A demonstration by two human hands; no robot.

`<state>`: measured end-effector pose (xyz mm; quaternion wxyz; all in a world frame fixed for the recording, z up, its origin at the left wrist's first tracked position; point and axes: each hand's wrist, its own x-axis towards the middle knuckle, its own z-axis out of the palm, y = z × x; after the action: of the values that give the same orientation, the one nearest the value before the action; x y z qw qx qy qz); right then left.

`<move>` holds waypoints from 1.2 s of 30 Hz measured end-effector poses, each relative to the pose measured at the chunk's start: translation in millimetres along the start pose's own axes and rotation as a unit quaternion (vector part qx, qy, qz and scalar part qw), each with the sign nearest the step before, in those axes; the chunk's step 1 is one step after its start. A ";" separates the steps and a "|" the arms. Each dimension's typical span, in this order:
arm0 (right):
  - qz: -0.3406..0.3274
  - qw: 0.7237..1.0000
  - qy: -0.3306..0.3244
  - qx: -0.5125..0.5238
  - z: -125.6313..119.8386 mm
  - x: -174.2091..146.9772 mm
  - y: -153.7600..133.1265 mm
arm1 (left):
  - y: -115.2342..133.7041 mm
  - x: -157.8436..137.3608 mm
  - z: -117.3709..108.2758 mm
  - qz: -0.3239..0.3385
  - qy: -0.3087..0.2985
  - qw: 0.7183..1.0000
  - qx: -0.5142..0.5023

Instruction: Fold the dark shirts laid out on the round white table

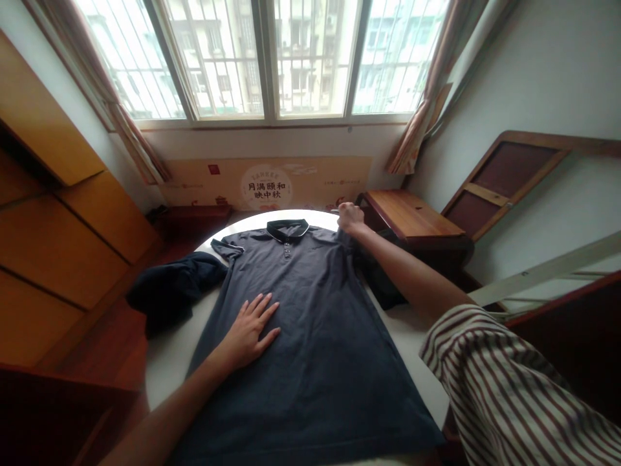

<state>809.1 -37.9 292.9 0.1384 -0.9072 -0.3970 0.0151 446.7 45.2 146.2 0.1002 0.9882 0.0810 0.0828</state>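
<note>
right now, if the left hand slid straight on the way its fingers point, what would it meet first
The left hand lies on the shirt, so after plain cloth it would probably meet the buttons, with the collar just beyond.

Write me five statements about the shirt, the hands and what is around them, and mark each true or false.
1. The left hand rests palm down on the shirt. True.
2. The right hand lies open on the shirt's hem. False: the right hand is closed at the shirt's right-side sleeve.
3. The shirt's collar is at the end nearer the window. True.
4. The dark cloth is spread over the collar. False: the dark cloth lies bunched to the left of the shirt.
5. The person wears a striped top. True.
</note>
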 end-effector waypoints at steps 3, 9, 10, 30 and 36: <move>-0.038 0.999 -0.033 -0.010 22.0 -2.5 -8.8 | 0.2 0.1 -0.2 -0.001 -0.001 1.000 0.000; -0.009 0.999 -0.049 -0.015 47.3 21.2 11.9 | 3.6 0.5 -5.8 -0.011 -0.018 1.000 0.002; -0.001 0.999 -0.051 -0.012 47.5 27.9 20.2 | 4.0 0.5 -6.4 -0.012 -0.019 1.000 0.001; 0.022 0.991 -0.089 0.096 41.5 84.7 88.4 | 5.6 -0.5 -7.8 -0.017 -0.035 0.999 0.007; -0.011 0.999 -0.004 0.038 22.3 47.0 69.6 | 5.3 -0.3 -7.1 -0.015 -0.028 0.999 0.005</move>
<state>888.0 -43.5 257.0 0.1708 -0.8967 -0.4070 0.0325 445.9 41.3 154.2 0.0983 0.9894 0.0933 0.0530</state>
